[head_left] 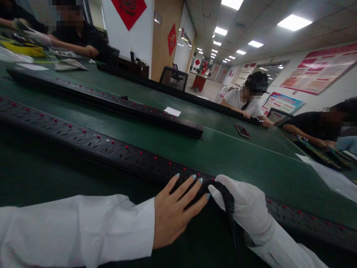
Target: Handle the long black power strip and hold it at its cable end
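A long black power strip [92, 143] with rows of socket slots and small red buttons runs across the table in front of me. My left hand [178, 208], ungloved, lies on it with the fingers stretched out. Right beside it, my right hand [245, 199] wears a white dotted glove. Its fingers are closed round a black power plug [225, 193] at the strip's face, and the plug's cable [234, 238] hangs down toward me. Whether the plug sits fully in a socket is hidden by the glove.
Another black power strip [134, 111] lies parallel behind, with a paper slip [172, 111] near its end. Farther off are a phone [242, 131], a third dark strip [178, 92] and a white sheet [331, 178]. Several co-workers sit round the green table [223, 152].
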`<action>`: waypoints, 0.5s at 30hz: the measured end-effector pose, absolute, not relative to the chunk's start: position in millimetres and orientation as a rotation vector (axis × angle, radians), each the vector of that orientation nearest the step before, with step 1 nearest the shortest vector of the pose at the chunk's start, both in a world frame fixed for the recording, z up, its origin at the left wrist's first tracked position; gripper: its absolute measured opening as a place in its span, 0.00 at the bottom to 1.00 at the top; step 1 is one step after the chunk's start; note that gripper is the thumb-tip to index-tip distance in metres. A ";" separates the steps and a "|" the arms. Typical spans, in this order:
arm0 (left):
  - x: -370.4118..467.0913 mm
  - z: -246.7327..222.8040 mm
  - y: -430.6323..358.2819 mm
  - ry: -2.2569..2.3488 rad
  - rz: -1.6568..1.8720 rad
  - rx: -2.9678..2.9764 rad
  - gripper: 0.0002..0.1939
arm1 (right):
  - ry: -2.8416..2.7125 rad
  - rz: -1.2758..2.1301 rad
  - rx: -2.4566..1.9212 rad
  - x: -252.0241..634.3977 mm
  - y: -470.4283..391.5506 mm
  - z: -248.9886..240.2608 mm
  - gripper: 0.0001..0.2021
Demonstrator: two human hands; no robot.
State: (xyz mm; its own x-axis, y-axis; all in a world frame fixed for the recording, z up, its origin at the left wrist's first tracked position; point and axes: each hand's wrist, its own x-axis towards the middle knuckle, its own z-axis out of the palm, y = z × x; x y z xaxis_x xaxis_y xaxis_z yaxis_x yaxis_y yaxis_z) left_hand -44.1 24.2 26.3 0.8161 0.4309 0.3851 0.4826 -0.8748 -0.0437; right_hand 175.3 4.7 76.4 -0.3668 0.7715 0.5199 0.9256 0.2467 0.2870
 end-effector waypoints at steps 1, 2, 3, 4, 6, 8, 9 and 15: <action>-44.0 26.1 24.0 -0.725 -0.561 -2.857 0.35 | -2.252 -0.811 -1.590 177.5 4.0 76.5 0.16; -44.0 26.2 23.8 -0.727 -0.564 -2.852 0.35 | -2.251 -0.815 -1.593 180.8 3.0 76.7 0.16; -44.0 26.4 23.7 -0.727 -0.563 -2.848 0.35 | -2.249 -0.824 -1.589 185.0 1.8 76.9 0.16; -44.1 26.8 23.6 -0.723 -0.556 -2.845 0.36 | -2.249 -0.831 -1.575 190.0 0.4 77.1 0.16; -44.4 27.7 23.8 -0.719 -0.541 -2.839 0.35 | -2.254 -0.839 -1.541 201.0 -2.4 77.5 0.17; -44.8 28.2 24.2 -0.710 -0.524 -2.841 0.35 | -2.253 -0.850 -1.522 210.2 -4.6 77.6 0.18; -44.9 28.3 24.4 -0.708 -0.515 -2.843 0.35 | -2.250 -0.861 -1.514 213.3 -5.2 77.5 0.17; -43.6 26.8 23.4 -0.741 -0.506 -2.863 0.35 | -2.239 -0.822 -1.478 212.7 -4.4 78.1 0.16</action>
State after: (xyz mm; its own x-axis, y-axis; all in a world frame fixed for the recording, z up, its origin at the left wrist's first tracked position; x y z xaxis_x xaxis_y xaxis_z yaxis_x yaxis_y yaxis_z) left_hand -43.6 23.4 26.8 0.8219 0.4451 0.3553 0.4928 -0.8686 -0.0518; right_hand 212.7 -4.4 78.1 -0.4050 0.7205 0.5628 0.9136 0.2939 0.2811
